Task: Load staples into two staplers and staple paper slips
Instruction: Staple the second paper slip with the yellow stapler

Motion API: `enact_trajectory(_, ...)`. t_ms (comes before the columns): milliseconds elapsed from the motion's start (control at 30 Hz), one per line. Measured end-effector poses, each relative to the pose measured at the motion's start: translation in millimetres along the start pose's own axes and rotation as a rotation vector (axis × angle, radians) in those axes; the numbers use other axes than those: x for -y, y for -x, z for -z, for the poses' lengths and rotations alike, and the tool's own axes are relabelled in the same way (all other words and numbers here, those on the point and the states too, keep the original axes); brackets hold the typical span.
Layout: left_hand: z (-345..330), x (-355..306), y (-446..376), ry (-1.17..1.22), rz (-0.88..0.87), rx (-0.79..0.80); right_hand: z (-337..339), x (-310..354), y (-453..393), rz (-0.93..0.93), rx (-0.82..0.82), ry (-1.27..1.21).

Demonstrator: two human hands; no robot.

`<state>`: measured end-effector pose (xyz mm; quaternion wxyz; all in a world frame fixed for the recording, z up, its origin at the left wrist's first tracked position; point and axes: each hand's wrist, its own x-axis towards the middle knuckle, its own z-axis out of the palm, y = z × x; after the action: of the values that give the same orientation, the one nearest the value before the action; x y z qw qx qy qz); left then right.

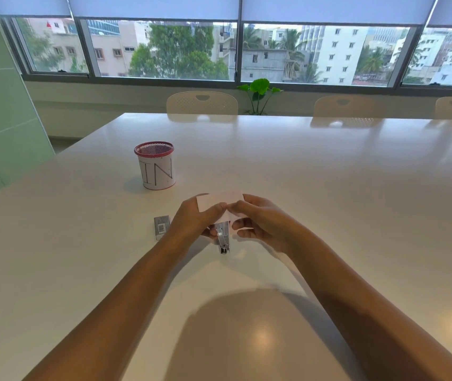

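Observation:
A white paper slip (213, 201) is held above the table between both hands. My left hand (194, 220) pinches its left part, and my right hand (257, 220) pinches its right part with thumb and fingers. Just below the slip lies a small silver stapler (223, 239), pointing toward me, partly covered by my left fingers. A small grey staple box (161, 226) lies flat on the table just left of my left hand. Only one stapler is visible.
A red mesh cup (156, 165) wrapped in white paper marked "IN" stands behind and left of my hands. The white table (329, 188) stretches far to the right. Cream chairs (202, 103) and a green plant (259, 92) stand beyond its far edge.

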<state>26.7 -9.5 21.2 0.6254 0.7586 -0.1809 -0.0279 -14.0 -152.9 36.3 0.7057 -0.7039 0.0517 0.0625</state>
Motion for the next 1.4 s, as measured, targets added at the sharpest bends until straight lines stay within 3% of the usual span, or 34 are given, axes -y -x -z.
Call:
enact_trajectory(233, -2, -5, 4, 0.009, 0.019, 0.018, -1, 2, 1, 0.012, -0.080, 0.147)
enact_trajectory(600, -2, -6, 5, 0.065, -0.008, 0.028, 1, 1, 1, 0.023, -0.039, 0.151)
enact_trajectory(767, -6, -13, 8, 0.062, -0.002, -0.085, 0, 0, -1, -0.003, -0.033, 0.104)
enact_trajectory(933, -4, -7, 7, -0.023, -0.085, -0.025, -1, -2, -1, 0.035, -0.077, 0.107)
enact_trajectory(1100, -1, -3, 3, -0.029, -0.057, -0.046, 0, 0, 0, 0.050, 0.012, 0.041)
enact_trajectory(1400, 0, 3, 1, -0.001, -0.018, 0.049, 3, 0, -2, -0.015, -0.042, -0.057)
